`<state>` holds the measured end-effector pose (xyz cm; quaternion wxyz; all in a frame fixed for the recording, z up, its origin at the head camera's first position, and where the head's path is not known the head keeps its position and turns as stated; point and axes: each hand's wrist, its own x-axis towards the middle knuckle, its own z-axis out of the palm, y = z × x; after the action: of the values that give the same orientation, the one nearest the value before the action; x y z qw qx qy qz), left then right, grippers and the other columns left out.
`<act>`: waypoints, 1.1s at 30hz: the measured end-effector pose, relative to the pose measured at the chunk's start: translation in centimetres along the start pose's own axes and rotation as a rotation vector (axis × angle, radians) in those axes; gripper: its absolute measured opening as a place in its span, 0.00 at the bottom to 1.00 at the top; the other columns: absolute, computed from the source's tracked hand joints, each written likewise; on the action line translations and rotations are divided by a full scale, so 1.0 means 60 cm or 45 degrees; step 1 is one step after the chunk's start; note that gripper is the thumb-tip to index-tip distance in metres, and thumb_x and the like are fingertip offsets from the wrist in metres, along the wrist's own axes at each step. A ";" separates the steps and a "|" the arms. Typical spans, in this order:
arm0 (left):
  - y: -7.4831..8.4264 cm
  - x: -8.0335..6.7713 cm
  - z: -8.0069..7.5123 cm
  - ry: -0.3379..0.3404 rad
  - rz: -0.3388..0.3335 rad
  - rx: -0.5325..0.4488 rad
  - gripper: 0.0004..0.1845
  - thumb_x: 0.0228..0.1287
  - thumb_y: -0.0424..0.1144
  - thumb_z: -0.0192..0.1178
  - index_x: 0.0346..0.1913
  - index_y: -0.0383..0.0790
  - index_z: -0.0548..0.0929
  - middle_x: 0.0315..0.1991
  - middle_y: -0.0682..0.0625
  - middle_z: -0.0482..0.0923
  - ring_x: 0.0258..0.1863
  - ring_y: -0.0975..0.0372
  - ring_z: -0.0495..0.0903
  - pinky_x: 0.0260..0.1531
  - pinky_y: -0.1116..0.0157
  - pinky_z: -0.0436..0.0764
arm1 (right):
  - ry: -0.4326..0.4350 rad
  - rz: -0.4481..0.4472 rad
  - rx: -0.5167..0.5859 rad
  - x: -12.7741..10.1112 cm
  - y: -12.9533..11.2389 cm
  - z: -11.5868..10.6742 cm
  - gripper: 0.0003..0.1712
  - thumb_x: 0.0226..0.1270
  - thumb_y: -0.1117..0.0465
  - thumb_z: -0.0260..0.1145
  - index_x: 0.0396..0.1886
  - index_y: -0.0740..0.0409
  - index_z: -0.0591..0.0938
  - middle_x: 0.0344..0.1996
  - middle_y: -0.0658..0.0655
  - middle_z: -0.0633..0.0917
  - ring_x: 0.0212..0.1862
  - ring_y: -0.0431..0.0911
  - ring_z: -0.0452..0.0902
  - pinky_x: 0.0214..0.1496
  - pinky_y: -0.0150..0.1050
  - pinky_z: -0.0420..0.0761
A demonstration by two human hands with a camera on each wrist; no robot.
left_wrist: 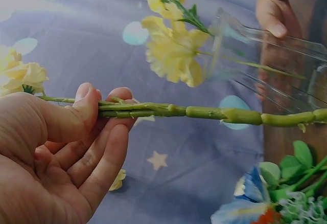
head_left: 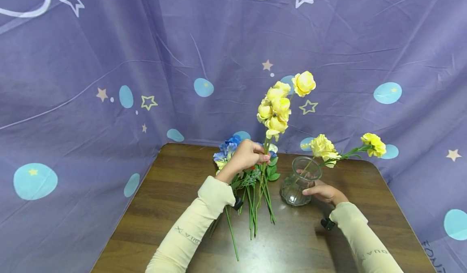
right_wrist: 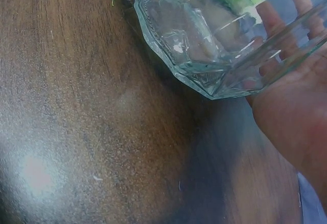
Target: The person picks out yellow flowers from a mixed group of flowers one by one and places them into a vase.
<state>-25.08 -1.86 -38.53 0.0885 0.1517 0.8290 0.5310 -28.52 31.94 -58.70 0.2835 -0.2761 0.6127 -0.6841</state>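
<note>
While right fingers (head_left: 314,190) hold the vase (head_left: 294,198), tabletop (head_left: 377,218) extends rightward to its edge (head_left: 400,214).

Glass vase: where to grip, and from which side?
I'd grip the glass vase round its broad body, from the right, where the right hand holds it: yellow flowers lean out of the mouth above, and green stems lie to its left.
</note>
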 end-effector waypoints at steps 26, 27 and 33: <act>0.113 0.044 0.007 0.099 0.153 -0.153 0.06 0.67 0.33 0.67 0.40 0.33 0.91 0.34 0.41 0.91 0.35 0.58 0.91 0.36 0.66 0.88 | -0.005 0.005 0.031 0.000 -0.007 0.007 0.40 0.62 0.73 0.64 0.66 0.30 0.69 0.62 0.36 0.79 0.63 0.32 0.76 0.64 0.29 0.72; 0.115 0.045 0.007 0.105 0.154 -0.160 0.06 0.67 0.33 0.68 0.40 0.33 0.91 0.34 0.41 0.90 0.35 0.58 0.91 0.36 0.66 0.88 | -0.010 0.003 0.030 0.000 -0.007 0.007 0.40 0.62 0.73 0.64 0.66 0.30 0.69 0.62 0.36 0.79 0.63 0.32 0.76 0.64 0.29 0.72; 0.124 0.048 0.011 0.131 0.164 -0.232 0.06 0.66 0.32 0.68 0.40 0.31 0.90 0.34 0.38 0.90 0.35 0.57 0.91 0.38 0.67 0.88 | -0.015 0.010 0.023 0.000 -0.009 0.007 0.41 0.62 0.74 0.62 0.67 0.30 0.68 0.64 0.38 0.79 0.63 0.32 0.75 0.64 0.30 0.72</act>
<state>-26.40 2.59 -31.99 0.0251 0.1687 0.7692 0.6159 -28.25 31.70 -58.14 0.2922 -0.2751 0.6058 -0.6870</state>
